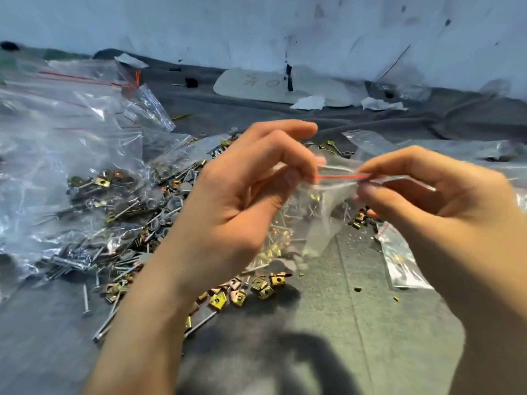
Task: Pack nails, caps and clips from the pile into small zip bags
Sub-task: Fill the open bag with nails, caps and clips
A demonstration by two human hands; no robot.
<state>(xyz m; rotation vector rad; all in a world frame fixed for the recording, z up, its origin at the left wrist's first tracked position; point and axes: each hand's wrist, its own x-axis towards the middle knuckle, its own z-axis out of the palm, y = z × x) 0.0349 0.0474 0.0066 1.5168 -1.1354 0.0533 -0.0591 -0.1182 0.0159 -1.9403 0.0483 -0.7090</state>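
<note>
Clear plastic zip bag point(309, 220) hangs above the pile point(159, 212), left hand point(242, 201) and right hand point(427, 201) each pinching its red-striped top edge (nails point(285, 225) and clips point(271, 253) already inside). If the seal only half closes, I'd bet a nail pokes through or stuff spills back.

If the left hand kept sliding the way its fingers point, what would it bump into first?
Probably the right hand, whose fingertips pinch the red-lined top of the same small zip bag just across from the left hand. Only that strip lies between them; depth is unclear.
</note>
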